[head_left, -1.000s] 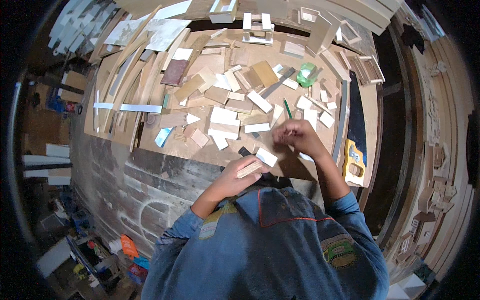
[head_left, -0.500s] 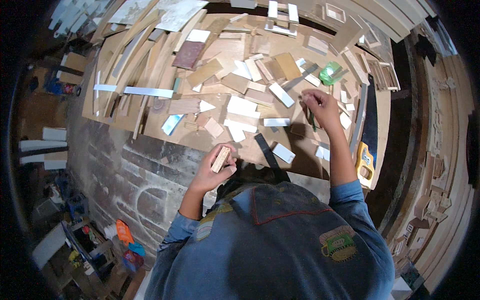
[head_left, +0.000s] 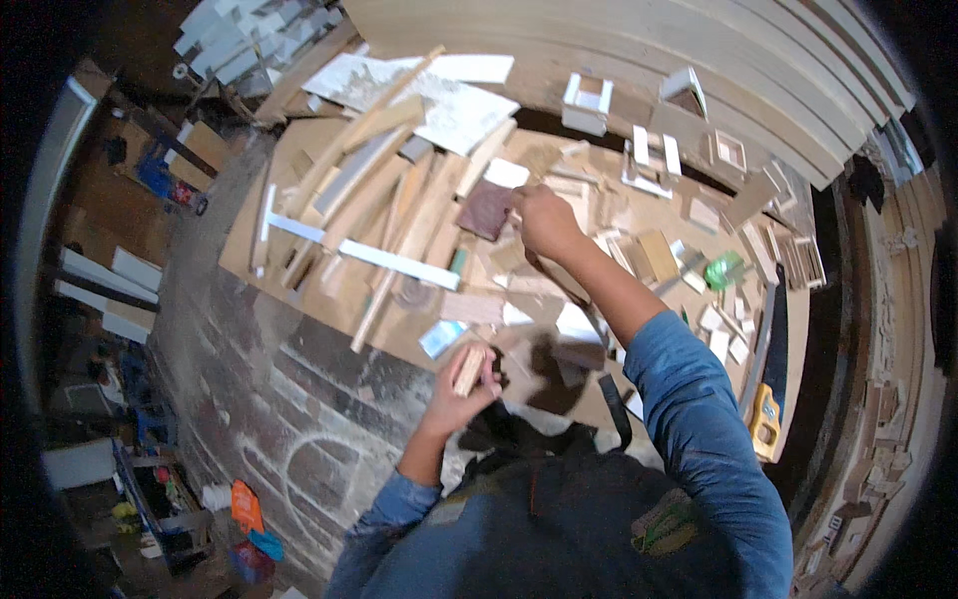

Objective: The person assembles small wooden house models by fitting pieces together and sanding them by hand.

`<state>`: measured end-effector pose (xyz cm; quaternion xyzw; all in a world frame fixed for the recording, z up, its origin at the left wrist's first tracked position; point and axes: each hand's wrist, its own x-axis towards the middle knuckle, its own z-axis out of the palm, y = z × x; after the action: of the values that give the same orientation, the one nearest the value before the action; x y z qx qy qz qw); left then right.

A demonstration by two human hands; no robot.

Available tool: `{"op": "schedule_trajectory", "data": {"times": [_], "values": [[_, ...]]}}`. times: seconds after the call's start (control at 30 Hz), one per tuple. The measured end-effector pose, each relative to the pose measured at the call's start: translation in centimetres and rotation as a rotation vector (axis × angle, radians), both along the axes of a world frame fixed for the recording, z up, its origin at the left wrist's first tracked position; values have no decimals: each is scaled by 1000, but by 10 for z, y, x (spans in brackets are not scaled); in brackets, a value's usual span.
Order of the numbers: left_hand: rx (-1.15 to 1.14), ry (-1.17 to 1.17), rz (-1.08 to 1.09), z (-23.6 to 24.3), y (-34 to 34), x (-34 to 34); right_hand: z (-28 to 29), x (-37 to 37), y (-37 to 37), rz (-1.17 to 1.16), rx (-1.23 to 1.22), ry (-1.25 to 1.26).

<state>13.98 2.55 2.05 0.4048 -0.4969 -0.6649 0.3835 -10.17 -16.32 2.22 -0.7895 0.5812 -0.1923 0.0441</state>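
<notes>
A small light wooden block [head_left: 469, 370] is gripped in my left hand [head_left: 454, 401], near the front edge of the worktable. My right hand [head_left: 549, 225] has its fingers closed at the right edge of a reddish-brown sheet of sandpaper [head_left: 484, 211]. The sheet lies among wood offcuts, with a white piece [head_left: 507, 173] just beyond it. My fingertips are partly hidden, and the hand is a little blurred. A mirror-like bluish-white piece [head_left: 442, 338] lies on the board beyond my left hand.
Long curved wood strips [head_left: 379, 190] and a white strip [head_left: 399, 264] cover the table's left side. At the right lie a green plastic thing [head_left: 723, 270] and a handsaw with a yellow handle [head_left: 765, 422]. Small white frames [head_left: 588, 103] stand along the back.
My right hand has moved left and away from me, from the right-side offcuts to the sandpaper. My left hand still holds the wooden block. The view has shifted toward the left.
</notes>
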Motion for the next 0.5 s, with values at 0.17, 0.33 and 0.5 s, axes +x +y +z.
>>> {"op": "schedule_trajectory", "data": {"times": [0.17,0.33,0.5], "values": [[-4,-58,-28,-3,1,56,-31,24,-72,286,-246,255],[70,-89,62,-19,-1,108,1,40,-99,374,8,663],[-56,-272,98,0,-31,109,59,23,-73,272,15,483]]}}
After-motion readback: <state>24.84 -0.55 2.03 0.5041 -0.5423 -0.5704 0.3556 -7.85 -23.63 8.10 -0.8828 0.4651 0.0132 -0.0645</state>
